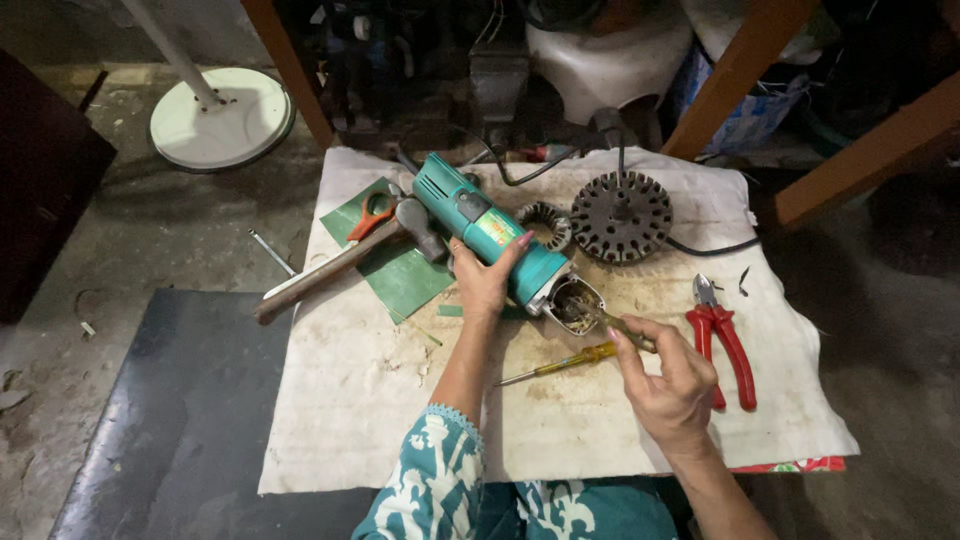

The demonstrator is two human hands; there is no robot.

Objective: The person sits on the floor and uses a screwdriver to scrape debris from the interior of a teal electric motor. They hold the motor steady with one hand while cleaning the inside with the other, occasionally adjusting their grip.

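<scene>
the left hand (482, 282) is wrapped around the green body of a grinder (490, 240), which lies on a stained white cloth (380, 400) with its open front end turned toward the person. the grasp is firm, fingers over the top of the housing and thumb underneath. the right hand (672, 385) pinches a screwdriver (618, 325) with a yellowish handle, its tip inside the open head of the grinder; fingers are curled tight on the handle, wrist bent back and the palm turned partly up.

to do this well, it seems best to keep the housing pressed down on the cloth so it cannot roll, and to keep the driver in line with whatever it bears on in the cavity; the inside is too dark to tell what that is. a slanted tip would likely slip.

the left forearm comes straight up from the patterned teal sleeve (440, 470), the right forearm comes in from the lower right.

a second screwdriver (560, 363) lies on the cloth between the hands. red pliers (722, 340) lie to the right, well apart. a round stator (621, 216) and a smaller winding ring (545, 225) sit behind the grinder. a hammer (340, 262), orange scissors (372, 215) and a green sheet (400, 270) lie to the left.
</scene>
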